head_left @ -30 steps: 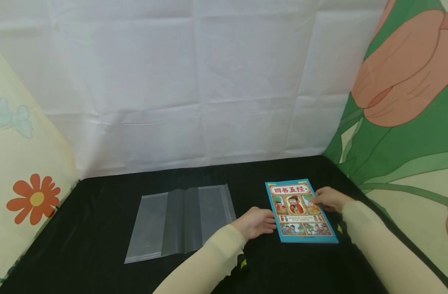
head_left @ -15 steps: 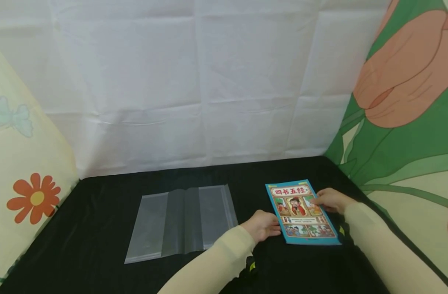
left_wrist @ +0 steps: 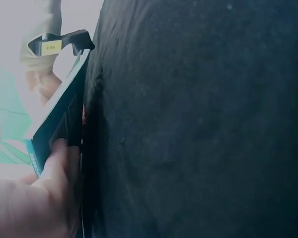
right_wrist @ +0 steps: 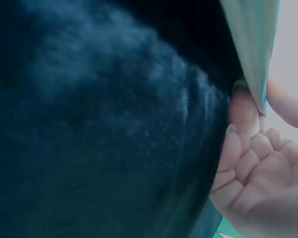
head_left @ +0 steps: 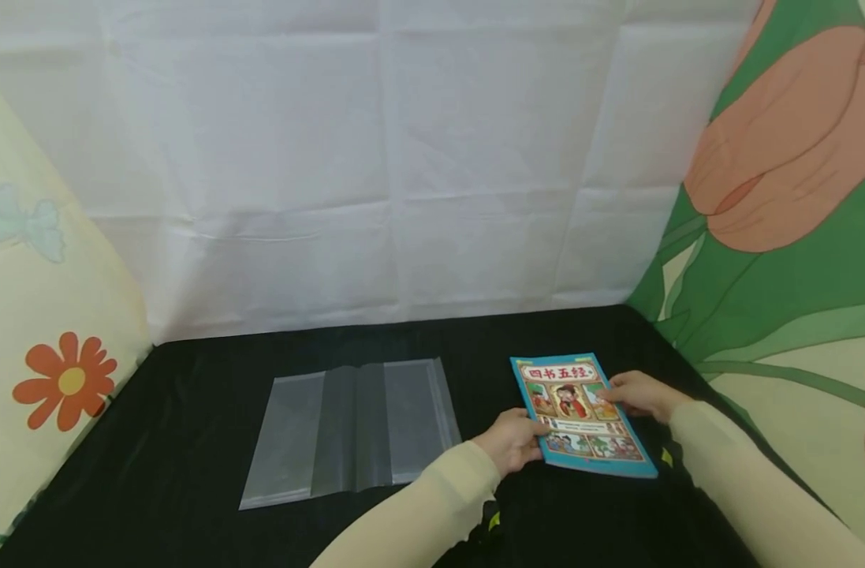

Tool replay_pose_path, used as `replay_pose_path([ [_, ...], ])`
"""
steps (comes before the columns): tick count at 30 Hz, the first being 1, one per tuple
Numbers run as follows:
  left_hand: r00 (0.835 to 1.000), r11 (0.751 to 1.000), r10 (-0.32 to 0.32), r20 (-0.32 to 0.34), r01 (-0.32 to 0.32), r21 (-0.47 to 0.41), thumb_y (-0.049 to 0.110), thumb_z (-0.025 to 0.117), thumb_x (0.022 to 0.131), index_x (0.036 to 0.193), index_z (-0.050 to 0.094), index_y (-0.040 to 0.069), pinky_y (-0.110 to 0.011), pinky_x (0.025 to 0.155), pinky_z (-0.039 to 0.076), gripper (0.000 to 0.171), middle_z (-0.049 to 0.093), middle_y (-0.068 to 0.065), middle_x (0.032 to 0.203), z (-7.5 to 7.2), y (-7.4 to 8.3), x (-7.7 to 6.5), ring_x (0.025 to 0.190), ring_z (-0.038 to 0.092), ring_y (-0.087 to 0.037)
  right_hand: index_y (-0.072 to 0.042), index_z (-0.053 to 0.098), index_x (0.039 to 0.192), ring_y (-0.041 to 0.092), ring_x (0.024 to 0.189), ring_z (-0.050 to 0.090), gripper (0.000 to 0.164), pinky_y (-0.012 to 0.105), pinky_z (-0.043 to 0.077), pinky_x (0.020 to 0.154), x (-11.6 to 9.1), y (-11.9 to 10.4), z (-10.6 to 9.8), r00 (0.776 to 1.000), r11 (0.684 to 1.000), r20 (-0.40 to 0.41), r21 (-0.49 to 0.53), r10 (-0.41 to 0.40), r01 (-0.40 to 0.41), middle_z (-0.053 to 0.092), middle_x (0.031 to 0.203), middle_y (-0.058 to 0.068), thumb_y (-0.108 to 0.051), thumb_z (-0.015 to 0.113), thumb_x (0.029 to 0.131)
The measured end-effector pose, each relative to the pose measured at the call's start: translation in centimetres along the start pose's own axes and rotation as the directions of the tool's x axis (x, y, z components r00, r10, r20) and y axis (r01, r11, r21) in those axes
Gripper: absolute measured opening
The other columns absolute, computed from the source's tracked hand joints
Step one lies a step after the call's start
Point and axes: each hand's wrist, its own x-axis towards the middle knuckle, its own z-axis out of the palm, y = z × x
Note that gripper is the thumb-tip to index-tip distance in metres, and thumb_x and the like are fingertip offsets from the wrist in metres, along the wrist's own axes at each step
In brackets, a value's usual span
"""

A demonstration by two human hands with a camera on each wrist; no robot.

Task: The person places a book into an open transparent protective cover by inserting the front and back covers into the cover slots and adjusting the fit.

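Two hands [head_left: 578, 418] grasp a blue-edged book [head_left: 584, 422] over black cloth [head_left: 148, 473]

The black cloth covers the whole work surface, dark and matte in the head view; seen close by the wrist cameras it shows a fine nap and soft creases. Behind it hangs a white sheet [head_left: 276, 142], marked by a grid of fold lines, with a grey shadow near its lower left; on the left side is a pale yellow panel [head_left: 13, 300] printed with a light blue butterfly [head_left: 24, 223] and an orange flower [head_left: 70, 383]; on the right side a larger print [head_left: 773, 315] shows a salmon tulip among green leaves.

The book is on the right part of the surface, cover upward, with red characters and small picture panels; the left hand [head_left: 512, 442] pinches its left edge, thumb on the cover and fingers beneath; the right hand [head_left: 643, 394] pinches the opposite edge in the same way; the wrist views show it tilted to the cloth, though whether any edge touches the fabric I cannot tell. A clear plastic sleeve [head_left: 283, 442] lies spread flat to the left of the book, well apart from it; pale cream cuffs [head_left: 467, 473] cover both forearms.
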Motion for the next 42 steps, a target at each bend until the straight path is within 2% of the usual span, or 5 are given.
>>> replay_pose_path([
  [3, 1.0, 1.0, 0.024, -0.002, -0.024, 0.002, -0.011, 0.051, 0.094, 0.118, 0.056, -0.007, -0.049, 0.09, 0.05, 0.025, 0.069, -0.02, 0.102, -0.1, 0.0, -0.1, 0.105, 0.064, -0.035, 0.009, 0.061, 0.098, 0.012, 0.068, 0.062, 0.025, 0.031, 0.05, 0.066, -0.4, 0.0, 0.3, 1.0, 1.0, 0.006, 0.023, -0.009, 0.009, 0.066, 0.075, -0.002, -0.014, 0.052, 0.1],
  [8, 0.999, 0.999, 0.035, -0.01, -0.035, 0.042, -0.011, 0.053, 0.093, 0.122, 0.054, -0.006, -0.047, 0.088, 0.051, 0.029, 0.069, -0.018, 0.1, -0.6, 0.3, -0.5, 0.103, 0.065, -0.034, 0.014, 0.051, 0.105, 0.016, 0.068, 0.066, 0.027, 0.035, 0.056, 0.065, -1.4, -0.2, 1.3, 0.999, 0.986, 0.018, 0.167, -0.026, 0.023, 0.065, 0.079, 0.004, -0.012, 0.042, 0.104],
  [13, 0.999, 0.991, 0.044, 0.007, -0.044, 0.126, -0.009, 0.055, 0.094, 0.118, 0.058, -0.006, -0.045, 0.086, 0.052, 0.025, 0.07, -0.017, 0.099, -1.8, 0.9, -1.1, 0.1, 0.067, -0.033, 0.014, 0.046, 0.109, 0.017, 0.067, 0.066, 0.028, 0.036, 0.056, 0.062, -2.4, -0.9, 2.2, 0.999, 0.968, -0.034, 0.249, -0.033, 0.041, 0.064, 0.079, 0.005, -0.012, 0.039, 0.105],
  [23, 0.994, 0.959, 0.08, 0.079, -0.098, 0.266, -0.002, 0.058, 0.095, 0.124, 0.055, -0.008, -0.042, 0.082, 0.055, 0.029, 0.07, -0.015, 0.098, -4.8, 1.9, -2.6, 0.096, 0.068, -0.03, 0.015, 0.047, 0.113, 0.018, 0.067, 0.067, 0.033, 0.037, 0.056, 0.063, -3.6, -3.0, 3.8, 0.996, 0.957, -0.056, 0.278, -0.068, 0.081, 0.066, 0.08, 0.005, -0.016, 0.042, 0.105],
  [42, 0.988, 0.952, 0.092, 0.123, -0.124, 0.281, 0.002, 0.056, 0.097, 0.126, 0.054, -0.008, -0.042, 0.082, 0.055, 0.031, 0.07, -0.014, 0.102, -8.1, 3.0, -4.8, 0.097, 0.068, -0.03, 0.016, 0.046, 0.117, 0.018, 0.069, 0.067, 0.036, 0.036, 0.056, 0.064, -4.1, -5.3, 6.1, 0.995, 0.947, -0.048, 0.306, -0.084, 0.095, 0.066, 0.082, 0.006, -0.018, 0.045, 0.104],
])
